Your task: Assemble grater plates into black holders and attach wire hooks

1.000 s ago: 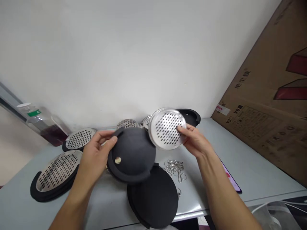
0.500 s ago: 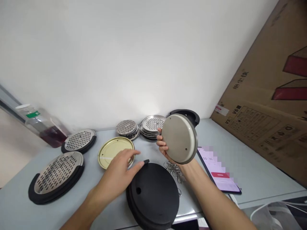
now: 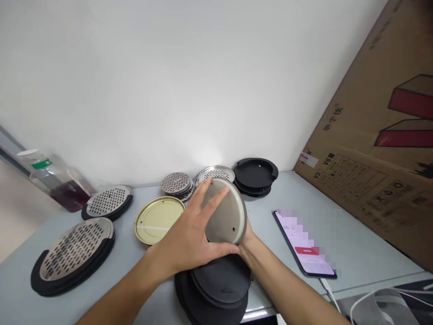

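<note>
A round grey metal lid (image 3: 221, 216) with a raised rim and small holes is tilted up between my hands. My left hand (image 3: 189, 230) lies across its face, fingers over the top and thumb along the lower edge. Behind the lid's right side is my right hand (image 3: 248, 234), closed on it with most fingers hidden. Just below the hands is a smaller black disc (image 3: 223, 282), above a larger black round base (image 3: 189, 298). I cannot tell whether the smaller disc touches a hand. A gold-coloured lid (image 3: 158, 219) sits left of my left hand.
Perforated metal grater discs in black holders (image 3: 76, 253) lie at left, near a bottle of dark red liquid (image 3: 66, 192). More perforated discs (image 3: 176, 183) and black round holders (image 3: 255, 174) are stacked by the wall. A phone (image 3: 304, 248) and a cardboard box (image 3: 368, 171) are at right.
My right hand has brought the grey lid left and down. My left hand has moved onto its face. A smaller black disc now shows above the larger black base.
</note>
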A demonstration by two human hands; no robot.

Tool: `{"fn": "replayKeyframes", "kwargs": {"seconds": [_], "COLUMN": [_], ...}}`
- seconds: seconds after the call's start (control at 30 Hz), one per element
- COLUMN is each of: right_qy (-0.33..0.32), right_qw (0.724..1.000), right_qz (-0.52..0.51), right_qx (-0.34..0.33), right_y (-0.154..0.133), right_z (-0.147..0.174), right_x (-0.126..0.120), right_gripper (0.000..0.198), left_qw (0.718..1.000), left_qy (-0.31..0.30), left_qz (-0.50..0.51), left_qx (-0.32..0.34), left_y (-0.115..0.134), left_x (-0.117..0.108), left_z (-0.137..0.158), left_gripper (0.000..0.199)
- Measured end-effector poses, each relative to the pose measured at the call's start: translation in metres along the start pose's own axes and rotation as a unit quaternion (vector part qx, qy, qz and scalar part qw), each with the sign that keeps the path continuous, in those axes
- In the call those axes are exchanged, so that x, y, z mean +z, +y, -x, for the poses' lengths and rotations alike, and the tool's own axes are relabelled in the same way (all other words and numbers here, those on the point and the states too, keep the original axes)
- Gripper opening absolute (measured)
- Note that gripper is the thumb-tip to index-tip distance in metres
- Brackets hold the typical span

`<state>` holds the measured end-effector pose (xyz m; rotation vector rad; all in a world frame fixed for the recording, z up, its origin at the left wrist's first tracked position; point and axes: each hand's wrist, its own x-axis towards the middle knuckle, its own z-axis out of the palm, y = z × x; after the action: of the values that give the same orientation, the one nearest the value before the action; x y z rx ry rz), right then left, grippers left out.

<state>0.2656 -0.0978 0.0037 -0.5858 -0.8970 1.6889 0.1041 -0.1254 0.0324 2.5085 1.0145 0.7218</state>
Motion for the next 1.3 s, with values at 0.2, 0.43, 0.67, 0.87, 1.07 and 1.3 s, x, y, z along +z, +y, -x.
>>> {"fn": "replayKeyframes", "kwargs": {"seconds": [0.2, 0.43, 0.67, 0.87, 1.07, 1.3], "right_qy": [0.009, 0.024, 0.040, -0.014, -0.045, -0.016], "right_qw": [0.999, 0.998, 0.996, 0.991, 0.975, 0.964], "right_qz": [-0.036, -0.045, -0.076, -0.122, -0.212, -0.266], "right_qx": [0.010, 0.024, 0.006, 0.043, 0.049, 0.023], "right_y": [0.008, 0.011, 0.018, 0.012, 0.008, -0.003], "right_z": [0.018, 0.019, 0.015, 0.010, 0.009, 0.012], "right_x": [0.010, 0.008, 0.012, 0.004, -0.001, -0.011], "right_gripper": [0.070, 0.063, 0.057, 0.077, 0.080, 0.070], "left_qw": [0.997, 0.987, 0.976, 0.803, 0.697, 0.840], "left_qy": [0.050, 0.100, 0.165, 0.421, 0.367, 0.224], "left_qz": [0.008, -0.005, 0.043, 0.372, 0.524, 0.285], "left_qx": [0.058, 0.127, 0.132, -0.199, -0.324, -0.403], "left_y": [-0.013, -0.025, -0.031, -0.051, -0.092, -0.123], "left_x": [-0.004, 0.006, 0.007, -0.003, -0.031, -0.072], "left_z": [0.006, 0.009, 0.011, -0.002, -0.003, 0.040], "left_gripper": [0.085, 0.080, 0.061, 0.053, 0.026, 0.056]}}
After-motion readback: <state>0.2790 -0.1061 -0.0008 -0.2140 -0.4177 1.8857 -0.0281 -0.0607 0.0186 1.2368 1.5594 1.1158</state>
